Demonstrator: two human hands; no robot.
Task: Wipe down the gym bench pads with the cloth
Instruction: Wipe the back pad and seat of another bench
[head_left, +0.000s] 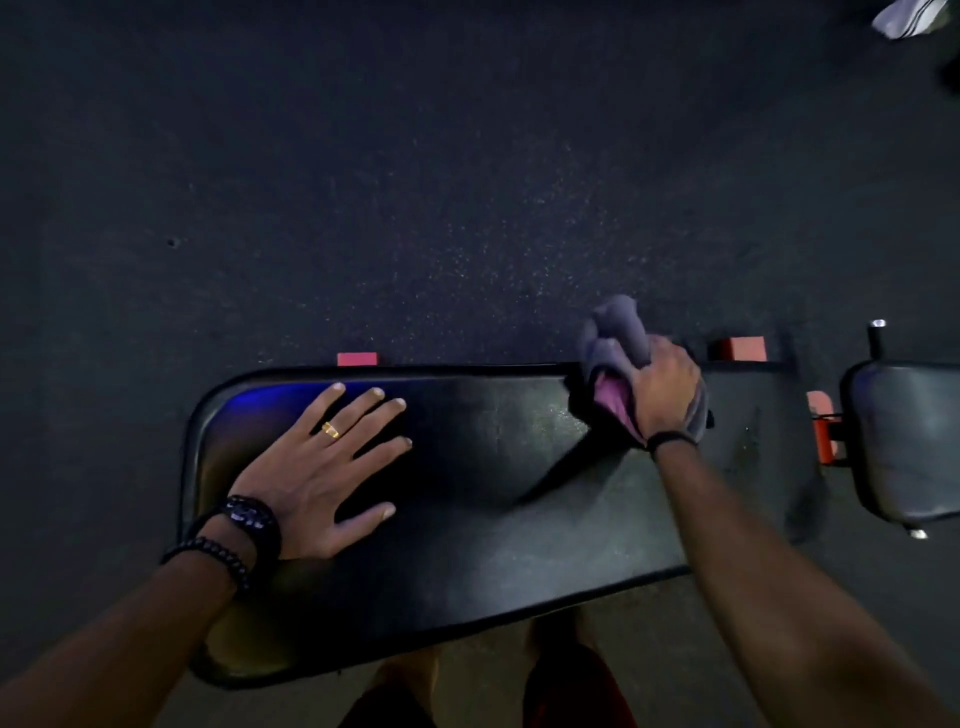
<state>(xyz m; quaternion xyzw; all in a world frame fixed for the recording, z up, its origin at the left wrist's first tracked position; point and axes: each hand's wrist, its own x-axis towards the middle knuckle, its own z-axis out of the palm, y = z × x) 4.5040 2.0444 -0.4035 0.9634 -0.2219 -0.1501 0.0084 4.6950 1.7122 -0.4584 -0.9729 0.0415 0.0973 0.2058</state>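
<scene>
Head camera looks straight down on a long black bench pad (519, 467) lying crosswise, its surface dull and faintly streaked, with a blue glint of light near its far left corner. The left hand (322, 467) lies flat on the left part of the pad, palm down and fingers spread, its grip released and holding nothing. A gold ring (330, 430) sits on one finger, and dark beaded bracelets (234, 540) wrap the wrist. The right hand (665, 387) is at the far edge of the pad toward its right end, its grip clenched on a bunched cloth (615, 338). That cloth is greyish purple with a pinker fold showing under the fingers; part of it bulges up past the far edge, and the rest is pressed against the pad under the palm. A thin black band (670, 440) circles the right wrist.

Just beyond the pad's right end sits a second, smaller pad (909, 441), apart from the first, with red frame pieces (823, 426) showing in the gap between them. More red frame ends (740, 348) peek out behind the far edge. Dark speckled floor (415, 182) lies all around, and something pale and striped (904, 18) rests on it at the far right corner of the view. Red shorts (571, 691) show at the near edge.
</scene>
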